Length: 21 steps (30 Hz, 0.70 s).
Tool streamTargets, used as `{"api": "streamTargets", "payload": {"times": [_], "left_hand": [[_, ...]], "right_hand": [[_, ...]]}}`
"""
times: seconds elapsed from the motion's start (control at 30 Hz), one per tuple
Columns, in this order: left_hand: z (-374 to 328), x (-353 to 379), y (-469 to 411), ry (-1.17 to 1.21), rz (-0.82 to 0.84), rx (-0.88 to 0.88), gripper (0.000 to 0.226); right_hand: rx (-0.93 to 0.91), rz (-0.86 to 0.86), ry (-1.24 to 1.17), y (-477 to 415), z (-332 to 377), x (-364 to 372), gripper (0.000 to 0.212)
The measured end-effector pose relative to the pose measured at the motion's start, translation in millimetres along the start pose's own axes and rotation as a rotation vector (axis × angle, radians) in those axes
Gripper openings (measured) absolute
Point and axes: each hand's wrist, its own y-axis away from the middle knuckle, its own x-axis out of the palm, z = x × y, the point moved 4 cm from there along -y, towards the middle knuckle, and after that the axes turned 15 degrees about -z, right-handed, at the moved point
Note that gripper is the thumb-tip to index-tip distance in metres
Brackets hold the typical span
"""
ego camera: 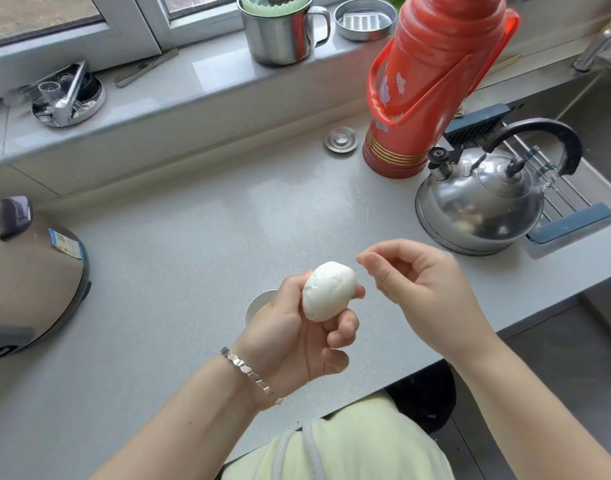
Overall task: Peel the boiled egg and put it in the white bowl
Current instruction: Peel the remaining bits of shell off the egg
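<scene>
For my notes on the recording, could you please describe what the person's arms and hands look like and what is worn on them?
Both forearms are bare, with no sleeves or gloves in view. The left hand has a silver faceted bracelet around its wrist. The right hand wears nothing; no rings show on any fingers.

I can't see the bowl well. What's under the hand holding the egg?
The white bowl sits on the counter under the left hand holding the egg. Only its rim shows; its inside is covered.

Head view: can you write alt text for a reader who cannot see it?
A person's left hand holds a peeled white egg above a grey counter, over a partly hidden white bowl. The right hand hovers beside it, fingers curled, holding nothing visible.
</scene>
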Motion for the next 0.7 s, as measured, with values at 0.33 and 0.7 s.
{"api": "streamTargets", "payload": {"times": [0.33, 0.7], "left_hand": [[0, 2, 2, 0.028, 0.021, -0.024, 0.034], [-3, 4, 6, -0.097, -0.073, 0.108, 0.044]], "right_hand": [[-0.223, 0.012, -0.017, 7, 5, 5, 0.005], [-0.356, -0.046, 0.128, 9, 14, 4, 0.006]]}}
